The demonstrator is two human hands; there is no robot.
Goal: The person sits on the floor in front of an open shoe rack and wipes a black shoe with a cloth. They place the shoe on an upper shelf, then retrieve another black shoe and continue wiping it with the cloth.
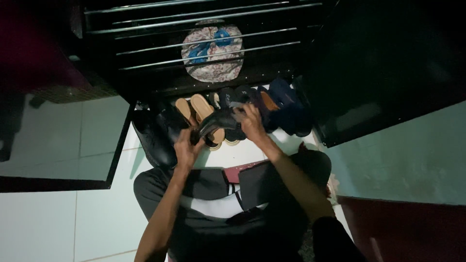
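Observation:
I hold a black leather shoe (pixel 218 121) between both hands, above a row of footwear on the white floor. My left hand (pixel 187 148) grips its near end, the heel side. My right hand (pixel 252 121) closes over its far end. Under the shoe lie tan sandals (pixel 201 109). A second black shoe (pixel 155 138) rests to the left, and dark blue shoes (pixel 286 109) sit to the right.
An open black cabinet with metal rail shelves (pixel 204 41) stands ahead, a patterned round bag (pixel 213 53) on a shelf. Its open doors (pixel 388 73) flank both sides. A dark flat rectangular thing (pixel 259 184) lies on my lap. The floor is white tile (pixel 58 218).

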